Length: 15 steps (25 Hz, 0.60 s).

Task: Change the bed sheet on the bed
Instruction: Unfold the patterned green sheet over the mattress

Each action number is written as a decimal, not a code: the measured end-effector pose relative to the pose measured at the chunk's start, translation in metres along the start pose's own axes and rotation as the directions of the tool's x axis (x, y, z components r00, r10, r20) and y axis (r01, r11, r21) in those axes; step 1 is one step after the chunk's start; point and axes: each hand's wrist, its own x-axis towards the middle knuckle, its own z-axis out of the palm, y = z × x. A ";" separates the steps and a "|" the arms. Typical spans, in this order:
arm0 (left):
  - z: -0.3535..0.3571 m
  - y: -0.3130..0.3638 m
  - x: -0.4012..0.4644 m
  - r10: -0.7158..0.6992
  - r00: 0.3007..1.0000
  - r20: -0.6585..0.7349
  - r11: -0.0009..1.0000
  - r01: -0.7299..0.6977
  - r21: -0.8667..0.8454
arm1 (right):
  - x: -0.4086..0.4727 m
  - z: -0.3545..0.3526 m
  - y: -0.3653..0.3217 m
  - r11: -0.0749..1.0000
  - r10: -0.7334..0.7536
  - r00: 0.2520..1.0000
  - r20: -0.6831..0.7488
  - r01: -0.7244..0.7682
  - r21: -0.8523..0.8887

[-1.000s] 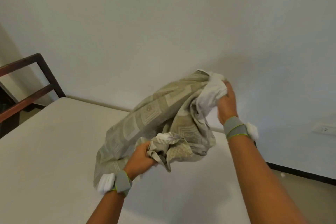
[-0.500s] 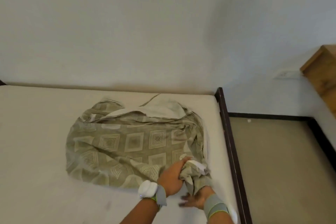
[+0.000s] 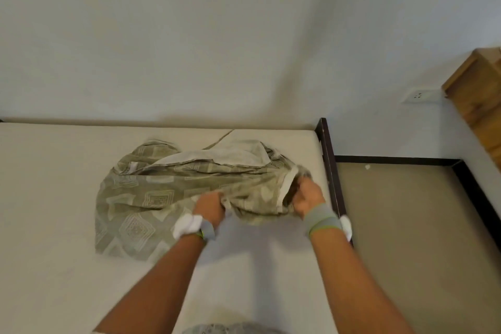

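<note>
A crumpled olive-green bed sheet point(image 3: 151, 198) with a pale diamond pattern and a white underside lies bunched on the bare cream mattress point(image 3: 54, 266), near its right side. My left hand point(image 3: 210, 207) grips a fold of the sheet at its near edge. My right hand point(image 3: 306, 195) grips the sheet's white-hemmed edge at the right end, fingers partly buried in the cloth. Both wrists wear grey bands.
The dark bed frame rail point(image 3: 332, 171) runs along the mattress's right side. Beyond it is beige floor point(image 3: 406, 238) with a dark skirting. A wooden cabinet point(image 3: 477, 95) stands at the far right, a wall socket point(image 3: 418, 95) beside it. The white wall backs the bed.
The sheet was held bunched in the air a second ago; it now lies on the mattress. My hands have moved apart along its near edge, the right one taking the hem.
</note>
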 end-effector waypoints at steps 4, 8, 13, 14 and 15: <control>-0.154 0.068 0.004 -0.020 0.680 -0.733 0.773 -0.455 -0.443 | -0.075 0.086 -0.139 0.870 -0.482 0.820 0.308 0.405 0.283; -0.177 0.078 -0.042 0.196 0.588 -0.785 0.670 -0.665 -0.330 | -0.139 0.058 -0.151 0.775 -0.625 0.735 0.264 0.545 0.319; 0.000 0.013 -0.071 0.373 0.921 -0.111 0.890 -0.390 -0.238 | -0.076 -0.080 0.027 0.990 -0.120 0.993 -0.004 0.120 0.081; 0.027 0.001 -0.081 0.368 0.929 -0.028 0.897 -0.363 -0.252 | -0.073 -0.103 0.069 0.999 -0.035 0.999 -0.028 0.036 0.009; 0.046 -0.008 -0.089 0.359 0.933 0.010 0.898 -0.342 -0.275 | -0.077 -0.119 0.108 0.997 0.031 0.999 -0.044 -0.034 -0.071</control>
